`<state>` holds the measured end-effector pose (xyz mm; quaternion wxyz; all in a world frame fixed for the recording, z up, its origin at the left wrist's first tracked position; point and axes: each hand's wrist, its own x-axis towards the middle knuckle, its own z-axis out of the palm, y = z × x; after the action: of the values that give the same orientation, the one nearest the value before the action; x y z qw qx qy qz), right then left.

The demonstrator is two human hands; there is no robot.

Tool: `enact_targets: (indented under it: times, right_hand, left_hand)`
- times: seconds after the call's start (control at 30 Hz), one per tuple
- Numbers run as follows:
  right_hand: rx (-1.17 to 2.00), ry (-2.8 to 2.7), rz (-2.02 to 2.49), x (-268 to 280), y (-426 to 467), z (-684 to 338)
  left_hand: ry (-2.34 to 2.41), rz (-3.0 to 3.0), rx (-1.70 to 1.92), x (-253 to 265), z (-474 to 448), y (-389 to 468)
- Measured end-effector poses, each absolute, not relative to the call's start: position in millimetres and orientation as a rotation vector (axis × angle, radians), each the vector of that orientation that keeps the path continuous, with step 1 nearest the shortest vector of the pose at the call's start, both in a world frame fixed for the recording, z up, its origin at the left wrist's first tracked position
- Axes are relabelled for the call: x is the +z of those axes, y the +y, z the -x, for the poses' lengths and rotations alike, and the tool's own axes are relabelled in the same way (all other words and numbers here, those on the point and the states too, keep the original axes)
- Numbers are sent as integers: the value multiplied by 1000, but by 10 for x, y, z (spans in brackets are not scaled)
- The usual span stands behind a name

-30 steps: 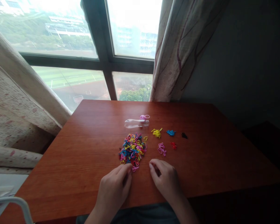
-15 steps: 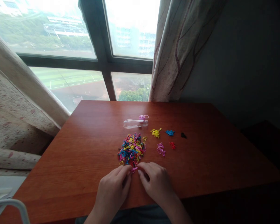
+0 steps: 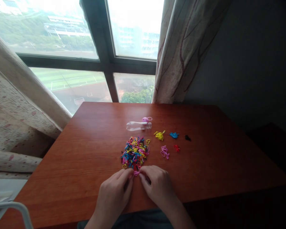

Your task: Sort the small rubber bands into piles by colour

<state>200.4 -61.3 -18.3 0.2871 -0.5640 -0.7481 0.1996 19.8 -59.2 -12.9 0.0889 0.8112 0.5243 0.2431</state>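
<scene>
Between my fingertips, at the near edge of a mixed pile of small coloured elastic hair ties [image 3: 134, 151], is a pink hair tie [image 3: 136, 173]. My left hand [image 3: 116, 190] pinches its left side with thumb and forefinger. From the other side my right hand [image 3: 157, 184] pinches it too, thumb below the fingers. Right of the pile lie small sorted heaps: yellow hair ties [image 3: 159, 135], blue hair ties [image 3: 174, 135], black hair ties [image 3: 187, 137], pink hair ties [image 3: 165, 152] and red hair ties [image 3: 176, 148].
A clear bottle [image 3: 138, 126] lies on its side behind the pile, with a pink cap with a loop [image 3: 146, 119] beside it. The wooden table [image 3: 216, 165] ends at the window [image 3: 105, 60] and curtains. A white curved rail [image 3: 14, 206] stands at the lower left.
My right hand has shifted slightly left, closer to my left hand, and the pink hair tie between them has moved a little. The heaps are unchanged.
</scene>
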Motion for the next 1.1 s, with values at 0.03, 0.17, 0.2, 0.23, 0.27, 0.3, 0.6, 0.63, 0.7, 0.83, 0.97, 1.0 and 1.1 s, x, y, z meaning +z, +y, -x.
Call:
enact_targets:
  times: [0.03, 0.17, 0.2, 0.23, 0.27, 0.3, 0.6, 0.63, 0.7, 0.83, 0.97, 1.0, 1.1]
  right_hand:
    - [531, -1994, 1514, -189, -612, -2002]
    - [535, -1970, 1533, -218, -605, -1993]
    - [538, -1964, 1533, -224, -604, -1992]
    - [540, -1959, 1531, -229, -604, -1991]
    - [541, -1955, 1530, -233, -605, -1991]
    - [542, -1952, 1528, -235, -606, -1992]
    - [517, -1972, 1490, -247, -625, -2004]
    - [512, -1975, 1486, -249, -627, -2006]
    - [507, -1982, 1475, -249, -630, -2013]
    - [499, -1997, 1456, -241, -632, -2024]
    - [478, -2019, 1453, -232, -630, -2029]
    - [472, -2021, 1455, -230, -630, -2029]
    - [468, -2023, 1460, -228, -629, -2029]
  left_hand:
    - [1566, -2410, 723, -134, -187, -597]
    - [1601, -2397, 732, -147, -161, -608]
    - [1611, -2398, 734, -149, -160, -607]
    - [1620, -2400, 736, -150, -161, -605]
    - [1626, -2404, 739, -151, -165, -602]
    - [1630, -2409, 743, -151, -169, -598]
    - [1608, -2427, 807, -146, -182, -576]
    - [1600, -2430, 804, -146, -182, -575]
    - [1579, -2440, 799, -146, -182, -572]
    - [1554, -2446, 786, -141, -182, -568]
    - [1549, -2409, 750, -127, -185, -566]
    - [1550, -2393, 752, -125, -186, -564]
    - [1558, -2354, 778, -127, -187, -562]
